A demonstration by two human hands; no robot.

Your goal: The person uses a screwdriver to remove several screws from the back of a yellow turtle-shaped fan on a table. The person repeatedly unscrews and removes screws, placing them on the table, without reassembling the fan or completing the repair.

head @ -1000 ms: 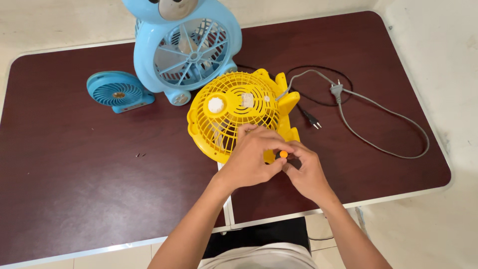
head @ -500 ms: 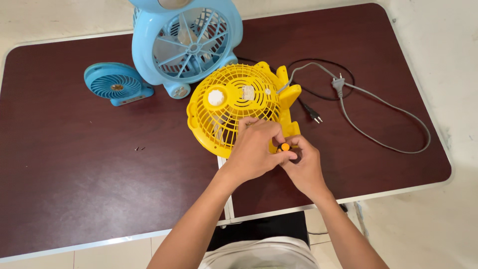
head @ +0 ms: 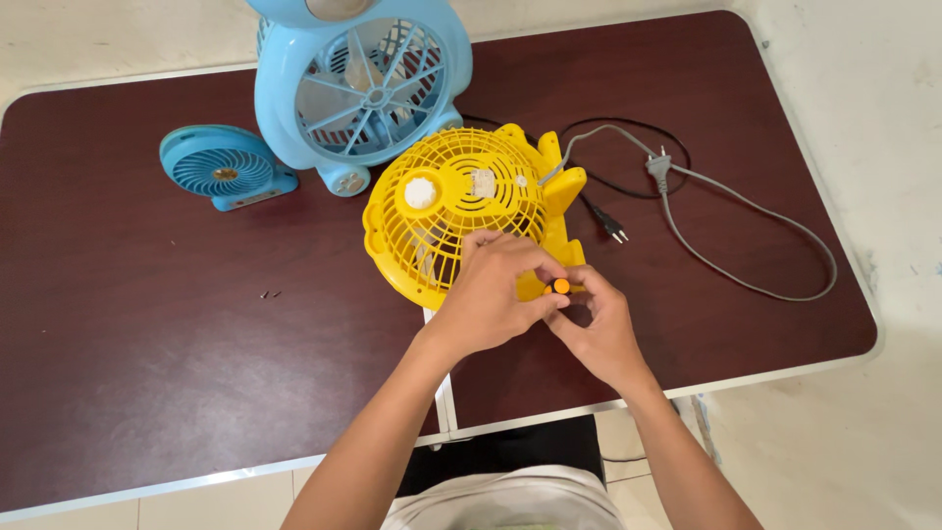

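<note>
Still, both hands stay at the yellow fan (head: 461, 211) lying on the table (head: 147, 393): left hand (head: 491, 299) and right hand (head: 599, 329) keep fingertips pinched together on its orange knob (head: 560, 286).

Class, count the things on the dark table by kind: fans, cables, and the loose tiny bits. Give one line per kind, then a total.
Fans: 3 (yellow fan, big blue fan, small blue fan)
Cables: 2 (grey cable, black cable)
Tiny dark bits: 2 (bits)
Total: 7
</note>
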